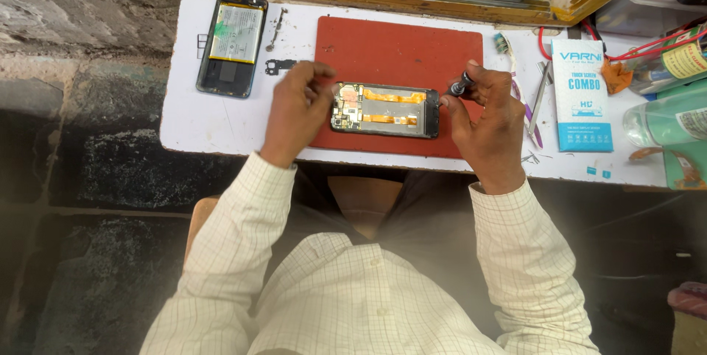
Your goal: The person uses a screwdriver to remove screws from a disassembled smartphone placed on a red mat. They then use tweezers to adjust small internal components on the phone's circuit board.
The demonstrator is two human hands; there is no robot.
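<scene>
The left hand (298,108) steadies the opened phone (384,110) on the red mat (398,46); the right hand (482,116) grips a screwdriver (462,85). A slip could gouge the exposed circuit board (346,108).

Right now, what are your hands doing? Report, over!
Left hand steadying opened phone on red mat. Right hand gripping a small dark tool at phone's right end. Nothing blocking; tweezers lie aside.
</scene>
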